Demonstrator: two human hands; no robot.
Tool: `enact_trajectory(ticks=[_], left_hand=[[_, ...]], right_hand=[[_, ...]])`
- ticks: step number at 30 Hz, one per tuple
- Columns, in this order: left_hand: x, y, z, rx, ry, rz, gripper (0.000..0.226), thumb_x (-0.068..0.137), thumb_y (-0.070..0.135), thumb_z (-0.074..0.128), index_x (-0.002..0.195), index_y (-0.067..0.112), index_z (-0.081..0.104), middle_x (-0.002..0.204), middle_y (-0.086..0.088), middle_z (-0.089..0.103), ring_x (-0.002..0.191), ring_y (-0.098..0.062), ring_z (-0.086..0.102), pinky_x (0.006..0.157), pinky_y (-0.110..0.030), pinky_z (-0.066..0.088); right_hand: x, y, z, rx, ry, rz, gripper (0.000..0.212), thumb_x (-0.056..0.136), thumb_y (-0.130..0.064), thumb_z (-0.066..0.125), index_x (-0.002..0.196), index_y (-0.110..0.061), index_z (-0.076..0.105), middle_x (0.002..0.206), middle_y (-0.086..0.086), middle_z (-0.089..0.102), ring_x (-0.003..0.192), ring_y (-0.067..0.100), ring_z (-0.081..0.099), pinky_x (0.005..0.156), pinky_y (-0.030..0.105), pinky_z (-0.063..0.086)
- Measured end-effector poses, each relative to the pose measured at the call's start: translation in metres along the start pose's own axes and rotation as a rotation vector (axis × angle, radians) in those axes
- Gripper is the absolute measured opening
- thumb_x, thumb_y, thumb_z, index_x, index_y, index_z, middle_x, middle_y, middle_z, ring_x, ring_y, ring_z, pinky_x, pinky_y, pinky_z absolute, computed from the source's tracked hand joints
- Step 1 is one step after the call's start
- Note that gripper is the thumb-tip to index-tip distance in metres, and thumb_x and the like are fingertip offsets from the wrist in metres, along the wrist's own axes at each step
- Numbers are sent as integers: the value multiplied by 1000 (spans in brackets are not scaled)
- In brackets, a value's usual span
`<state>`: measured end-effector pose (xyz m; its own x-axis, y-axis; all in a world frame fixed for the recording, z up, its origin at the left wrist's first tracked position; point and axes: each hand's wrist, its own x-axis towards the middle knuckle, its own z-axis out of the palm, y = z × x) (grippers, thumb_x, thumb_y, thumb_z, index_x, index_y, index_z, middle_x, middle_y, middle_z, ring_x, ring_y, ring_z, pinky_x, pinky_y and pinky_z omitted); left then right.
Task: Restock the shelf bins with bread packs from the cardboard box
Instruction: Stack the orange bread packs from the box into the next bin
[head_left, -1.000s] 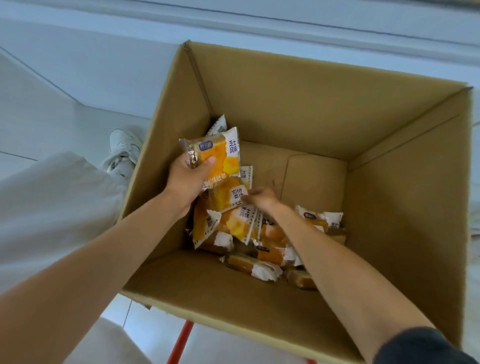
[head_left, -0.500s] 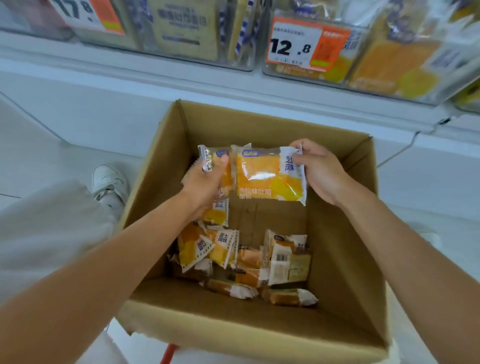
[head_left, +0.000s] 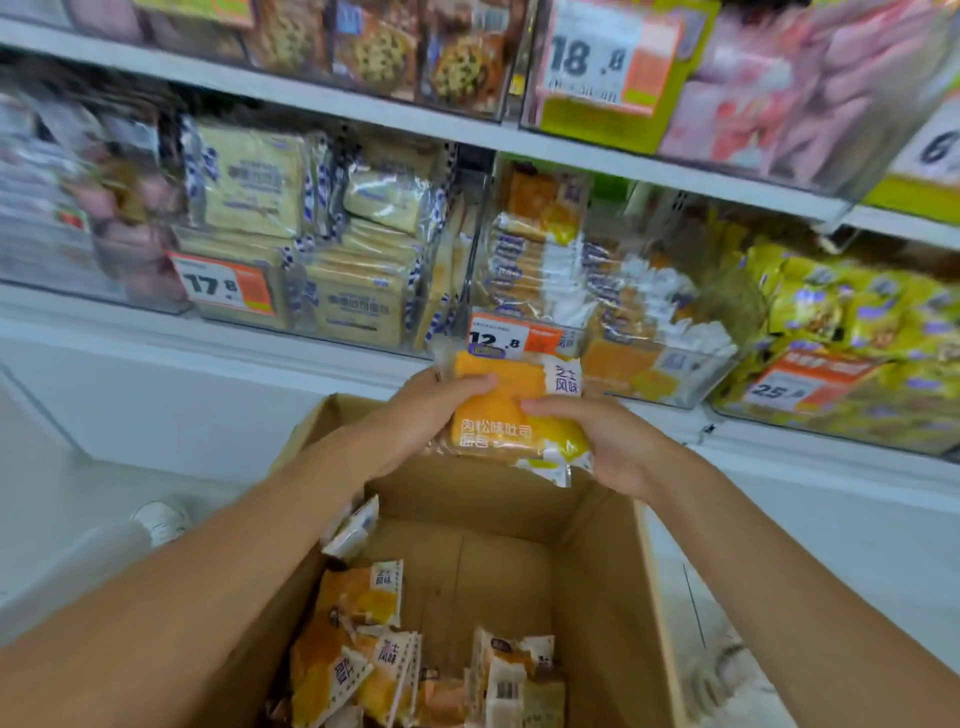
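Note:
Both hands hold a stack of orange-and-white bread packs (head_left: 511, 410) above the open cardboard box (head_left: 597, 525). My left hand (head_left: 415, 421) grips the stack from the left with the thumb on top. My right hand (head_left: 608, 441) grips it from the right and below. The stack hovers just below the clear shelf bin (head_left: 613, 312) tagged 12.8, which holds matching orange packs. Several more bread packs (head_left: 374, 660) lie loose on the box floor.
Left of the target bin is a bin of pale square bread packs (head_left: 311, 249) tagged 17.8. A bin of yellow packs (head_left: 852, 332) tagged 25 sits to the right. An upper shelf (head_left: 467, 130) carries more goods. A white shoe (head_left: 161, 519) is on the floor left of the box.
My view has tilted up from the box to the shelves. Both hands lifted the packs out of the box, brought them together into one stack and raised it toward the 12.8 bin.

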<state>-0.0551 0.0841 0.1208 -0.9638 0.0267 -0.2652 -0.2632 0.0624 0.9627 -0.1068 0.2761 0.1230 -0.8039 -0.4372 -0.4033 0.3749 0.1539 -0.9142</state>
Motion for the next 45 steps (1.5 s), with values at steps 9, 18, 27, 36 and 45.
enact_trajectory(ticks=[9,18,27,36,45], left_hand=[[106,87,-40,483,426,437,38,96,48,53,116,17,63,103,1,60,97,-18,57,81,-29,43],[176,78,-74,447,274,438,56,86,42,69,135,21,53,101,-4,68,93,6,55,77,-8,34],[181,73,-76,397,231,450,52,85,45,67,132,27,56,99,-6,68,103,-7,62,74,-9,34],[177,72,-72,413,240,473,50,88,43,64,134,27,53,98,-8,67,93,-5,62,77,-11,38],[178,72,-73,422,233,492,49,88,41,64,134,27,53,96,-8,67,91,-5,63,75,-8,39]], right_hand=[[52,-103,-58,86,247,-243,49,71,-10,78,118,-9,63,105,9,73,79,17,72,69,29,60],[181,-158,-74,-110,380,-302,87,40,-32,92,119,-6,65,124,8,66,118,25,59,113,43,34],[211,-144,-61,-245,567,-374,74,70,-35,84,129,-2,54,126,4,59,116,21,55,99,29,43],[197,-135,-64,-1427,781,-700,80,72,-70,66,137,-28,45,128,-8,54,128,25,48,103,32,40],[243,-137,-78,-1836,716,-758,99,76,-78,46,151,-41,-7,163,4,-3,150,26,-4,118,52,-6]])
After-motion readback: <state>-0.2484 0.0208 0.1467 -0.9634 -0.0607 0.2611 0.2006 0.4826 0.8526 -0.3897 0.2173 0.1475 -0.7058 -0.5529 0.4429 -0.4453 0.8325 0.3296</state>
